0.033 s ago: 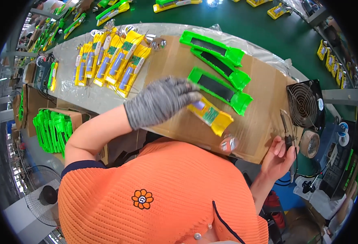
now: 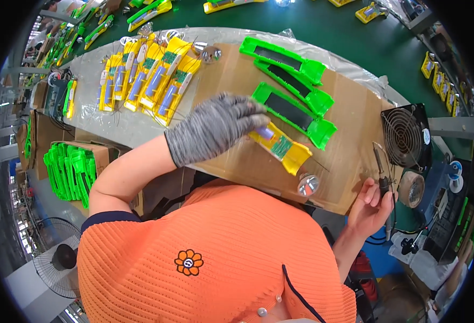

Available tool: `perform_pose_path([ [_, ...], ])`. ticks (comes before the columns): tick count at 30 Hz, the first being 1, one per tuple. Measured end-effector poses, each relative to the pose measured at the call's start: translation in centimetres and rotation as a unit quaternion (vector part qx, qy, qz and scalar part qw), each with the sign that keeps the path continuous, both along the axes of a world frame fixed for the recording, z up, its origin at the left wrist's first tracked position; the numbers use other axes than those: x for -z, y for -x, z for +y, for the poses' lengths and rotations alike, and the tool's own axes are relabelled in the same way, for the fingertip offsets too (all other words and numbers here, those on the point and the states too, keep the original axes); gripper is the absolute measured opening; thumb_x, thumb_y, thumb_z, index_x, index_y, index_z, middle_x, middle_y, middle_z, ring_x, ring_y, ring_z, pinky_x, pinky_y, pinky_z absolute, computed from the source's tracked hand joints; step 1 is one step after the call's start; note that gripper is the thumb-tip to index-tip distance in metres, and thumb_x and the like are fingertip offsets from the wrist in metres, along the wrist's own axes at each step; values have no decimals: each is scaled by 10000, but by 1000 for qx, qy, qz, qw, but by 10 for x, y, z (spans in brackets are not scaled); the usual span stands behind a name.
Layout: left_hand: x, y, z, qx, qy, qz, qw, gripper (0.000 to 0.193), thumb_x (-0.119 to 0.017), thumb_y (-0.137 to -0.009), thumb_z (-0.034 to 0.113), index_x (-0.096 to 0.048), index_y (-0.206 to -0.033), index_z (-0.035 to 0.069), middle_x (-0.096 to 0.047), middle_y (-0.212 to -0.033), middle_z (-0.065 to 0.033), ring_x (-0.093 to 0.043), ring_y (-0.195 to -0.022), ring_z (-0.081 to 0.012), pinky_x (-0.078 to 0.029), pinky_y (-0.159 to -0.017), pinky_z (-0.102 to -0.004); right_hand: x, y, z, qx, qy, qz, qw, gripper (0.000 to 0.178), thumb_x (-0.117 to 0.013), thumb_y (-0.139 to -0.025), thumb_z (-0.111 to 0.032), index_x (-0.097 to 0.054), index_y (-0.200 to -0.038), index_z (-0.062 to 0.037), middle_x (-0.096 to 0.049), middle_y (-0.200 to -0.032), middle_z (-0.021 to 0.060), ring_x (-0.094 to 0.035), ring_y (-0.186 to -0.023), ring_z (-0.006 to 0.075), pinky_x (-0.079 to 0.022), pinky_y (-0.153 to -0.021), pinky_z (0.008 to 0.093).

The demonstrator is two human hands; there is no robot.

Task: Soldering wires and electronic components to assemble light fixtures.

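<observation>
My left hand (image 2: 215, 129), in a grey knitted glove, has its fingers closed over the upper left end of a yellow plastic housing (image 2: 296, 157). Inside the housing show a purple battery cell (image 2: 265, 132) and a green circuit board (image 2: 281, 146). A round shiny reflector (image 2: 308, 184) lies beside its lower end, with a thin wire nearby. My bare right hand (image 2: 370, 209) grips a soldering iron (image 2: 384, 184), whose metal end points away from me. Just beyond the yellow housing lies a green plastic shell (image 2: 323, 133) with a dark panel.
Two more green shells (image 2: 313, 72) lie farther back on the cardboard (image 2: 350, 156). Several yellow housings (image 2: 161, 81) with wires are grouped at left. Boxed green shells (image 2: 70, 169) stand lower left. A black fan (image 2: 404, 137) and a tape roll (image 2: 411, 189) are at right.
The whole view has shifted slightly. The reflector, blurred before, now appears sharp, and a thin wire shows beside the yellow housing. Both hands keep their holds.
</observation>
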State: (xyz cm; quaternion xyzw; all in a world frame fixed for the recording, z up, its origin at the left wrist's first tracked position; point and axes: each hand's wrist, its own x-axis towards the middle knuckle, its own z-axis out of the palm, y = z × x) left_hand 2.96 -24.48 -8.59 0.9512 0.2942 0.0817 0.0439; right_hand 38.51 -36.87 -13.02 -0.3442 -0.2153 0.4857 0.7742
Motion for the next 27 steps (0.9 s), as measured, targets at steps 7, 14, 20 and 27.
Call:
perform_pose_path([
  [7,8,-16,-9,2,86,-192,978,321,-756,-794,170,-685,-1107,170,-686,-1066,-6,-626,-993,-231,-477,-899,-377,-19,23,-21,-45,-42,-75,995,183,-560,-960,-171,-389,-944,-110,-393,-541,-18,-475,-494,134,-439,-943,445],
  [14,13,-23,-8,-60,252,-293,921,151,-747,-820,103,-715,-967,120,-702,-913,-39,-668,-841,-247,-530,-732,-361,-26,61,-18,-163,69,-124,976,272,-630,-916,-143,-408,-1041,-46,-635,-965,299,-536,-499,148,-527,-551,298],
  [20,3,-25,0,24,204,-238,949,143,-729,-820,99,-696,-959,109,-678,-943,-89,-664,-845,-286,-535,-724,-377,-31,74,-4,-163,120,-135,970,214,-598,-921,-92,-401,-986,-40,-555,-674,116,-545,-517,160,-521,-935,494],
  [27,-8,-35,-6,-35,195,-178,964,167,-733,-784,92,-670,-938,70,-654,-998,-122,-659,-854,-326,-538,-705,-398,-30,81,1,-168,144,-163,962,160,-569,-919,-81,-424,-970,-38,-474,-607,54,-522,-532,179,-482,-580,295],
])
